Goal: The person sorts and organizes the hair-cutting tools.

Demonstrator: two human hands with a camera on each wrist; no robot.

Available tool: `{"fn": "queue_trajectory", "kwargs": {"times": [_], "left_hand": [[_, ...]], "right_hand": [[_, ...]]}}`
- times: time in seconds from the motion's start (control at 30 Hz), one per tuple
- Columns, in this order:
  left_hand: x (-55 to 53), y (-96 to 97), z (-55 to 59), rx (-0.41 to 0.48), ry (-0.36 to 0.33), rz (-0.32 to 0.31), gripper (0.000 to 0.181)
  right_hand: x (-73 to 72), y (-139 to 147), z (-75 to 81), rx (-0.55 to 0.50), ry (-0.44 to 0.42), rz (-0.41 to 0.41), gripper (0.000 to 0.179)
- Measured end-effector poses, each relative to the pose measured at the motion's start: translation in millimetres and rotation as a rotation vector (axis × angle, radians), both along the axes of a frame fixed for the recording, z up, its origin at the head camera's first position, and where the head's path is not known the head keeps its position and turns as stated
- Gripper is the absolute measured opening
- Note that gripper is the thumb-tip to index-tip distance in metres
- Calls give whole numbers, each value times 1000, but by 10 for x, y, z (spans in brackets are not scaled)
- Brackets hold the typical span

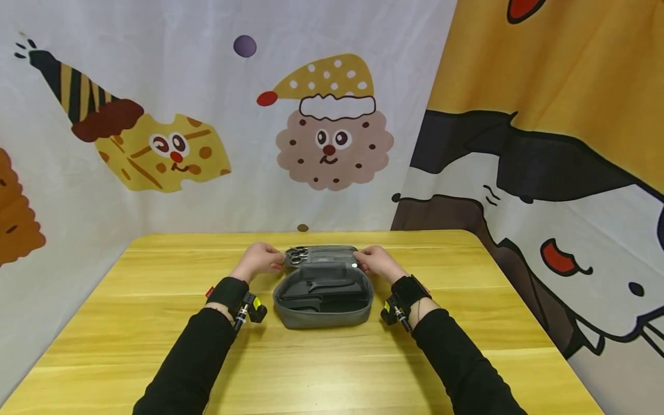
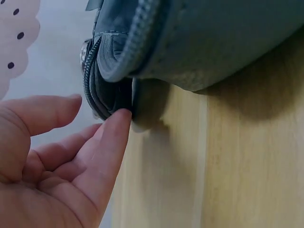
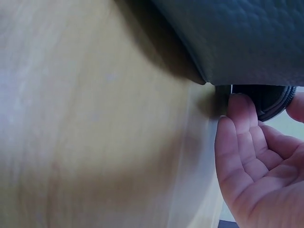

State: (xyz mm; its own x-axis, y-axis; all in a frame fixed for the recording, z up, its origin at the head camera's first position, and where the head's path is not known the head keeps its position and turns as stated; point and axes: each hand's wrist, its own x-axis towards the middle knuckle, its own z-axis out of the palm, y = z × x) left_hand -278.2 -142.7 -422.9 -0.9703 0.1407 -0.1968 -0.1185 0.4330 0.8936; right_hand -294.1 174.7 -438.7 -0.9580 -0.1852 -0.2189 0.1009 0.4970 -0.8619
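Note:
A grey zippered case (image 1: 323, 318) stands on the table with its lid (image 1: 332, 253) folded back behind it. Metal scissors (image 1: 297, 254) with ring handles lie at the lid's left side. Dark grey flat pieces (image 1: 334, 286) sit inside the case; their kind is unclear. My left hand (image 1: 260, 259) holds the lid's left edge between thumb and fingers, the fingertip touching its underside beside the zipper (image 2: 88, 83). At the right edge, my right hand (image 1: 378, 262) grips the lid, its fingers beneath and the thumb at the zippered rim (image 3: 287, 102).
The yellow wood-grain table (image 1: 321, 374) extends around the case, its back edge just beyond the lid. A printed cartoon curtain (image 1: 207, 213) hangs behind the table. Both wrists wear black straps with small cameras (image 1: 256, 308) close to the case's sides.

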Motion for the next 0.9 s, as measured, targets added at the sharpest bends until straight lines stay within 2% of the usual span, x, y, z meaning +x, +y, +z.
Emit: {"fn": "queue_trajectory", "kwargs": {"times": [0.2,0.4,0.63,0.77,0.9], "left_hand": [[-61,-8,-68,166,-78,11,34],[-78,-2,-128,262,-112,34,38],[-77,7,-122,278,-127,78,41],[-73,27,-94,253,-107,89,43],[-79,50,-75,268,-89,108,44]], "right_hand": [[7,4,-9,14,13,5,31],[27,4,-13,27,24,3,35],[31,-19,-4,53,67,-6,33],[39,-30,-1,21,99,-35,23],[38,-30,-13,-22,133,-76,25]]}}
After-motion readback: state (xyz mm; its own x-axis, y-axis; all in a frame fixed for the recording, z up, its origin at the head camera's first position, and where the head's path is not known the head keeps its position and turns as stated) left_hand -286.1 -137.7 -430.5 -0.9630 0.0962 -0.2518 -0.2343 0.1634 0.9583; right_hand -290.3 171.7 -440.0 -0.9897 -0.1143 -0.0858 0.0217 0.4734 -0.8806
